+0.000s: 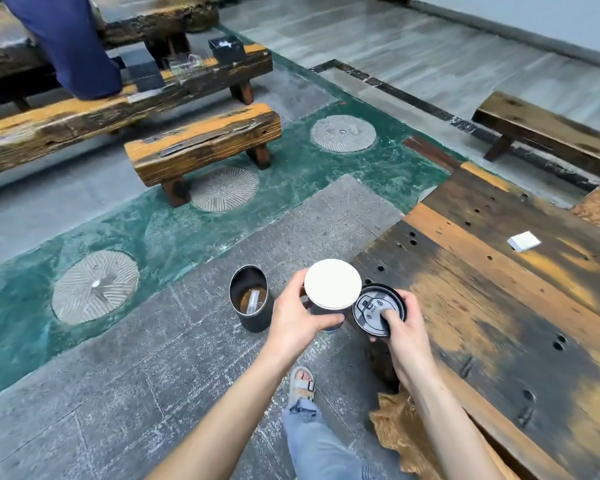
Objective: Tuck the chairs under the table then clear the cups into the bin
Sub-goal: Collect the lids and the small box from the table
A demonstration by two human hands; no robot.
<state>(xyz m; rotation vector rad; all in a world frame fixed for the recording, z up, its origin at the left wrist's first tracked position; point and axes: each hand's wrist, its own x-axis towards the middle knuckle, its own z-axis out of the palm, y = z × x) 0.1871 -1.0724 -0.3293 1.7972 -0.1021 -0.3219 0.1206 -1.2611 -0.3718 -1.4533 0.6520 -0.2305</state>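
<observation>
My left hand (297, 315) grips a dark paper cup (332, 284) whose white inside faces the camera. My right hand (400, 327) holds a black plastic lid (374, 306) right beside the cup, thumb pressed on its top. Both are held at the corner of the worn wooden table (499, 289). A small dark cylindrical bin (251, 299) stands on the stone floor just left of my left hand, with some rubbish inside. A wooden bench stool (205, 143) stands farther off, by a long wooden table (84, 116).
A white card (523, 241) lies on the near table. Another bench (548, 133) is at the far right. A person's blue-clad leg (73, 46) rests by the far table, which carries glasses and a black box (226, 48). My sandalled foot (302, 384) is below.
</observation>
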